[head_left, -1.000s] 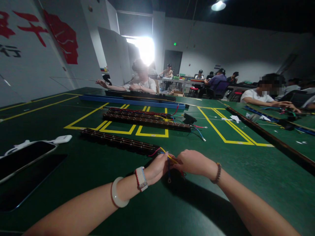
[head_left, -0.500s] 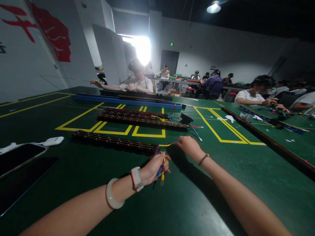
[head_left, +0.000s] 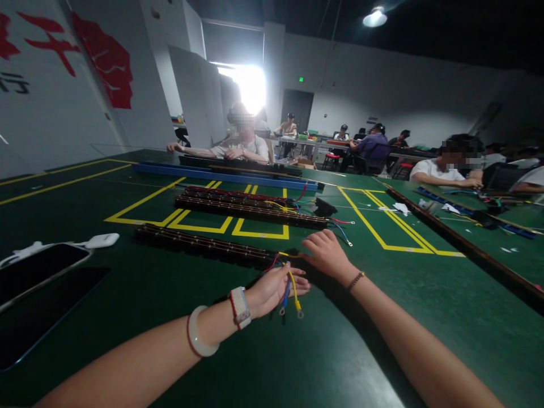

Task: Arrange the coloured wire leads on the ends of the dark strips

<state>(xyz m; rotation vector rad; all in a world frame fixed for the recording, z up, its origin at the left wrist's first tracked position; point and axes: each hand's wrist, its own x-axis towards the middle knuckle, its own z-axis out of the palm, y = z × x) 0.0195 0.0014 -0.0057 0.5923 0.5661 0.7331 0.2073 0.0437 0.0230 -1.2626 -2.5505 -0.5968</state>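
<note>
A long dark strip [head_left: 199,245] lies across the green table in front of me, with coloured wires [head_left: 289,289] coming out of its right end. My left hand [head_left: 274,288] is closed around those wires; yellow and blue leads with ring terminals hang below my fingers. My right hand [head_left: 325,252] rests just right of the strip's end, fingers loosely curled on the table near a yellow wire; whether it holds the wire is unclear.
More wired strips [head_left: 250,207] lie inside yellow floor-tape boxes further back. Two phones [head_left: 38,272] and a white case [head_left: 102,240] sit at the left. A person sits across the table behind blue rails [head_left: 225,177]; others work at the right.
My right hand has drawn back from stretching the yellow wire and settled by the strip's end. My left hand has stayed on the wires, whose leads now dangle lower.
</note>
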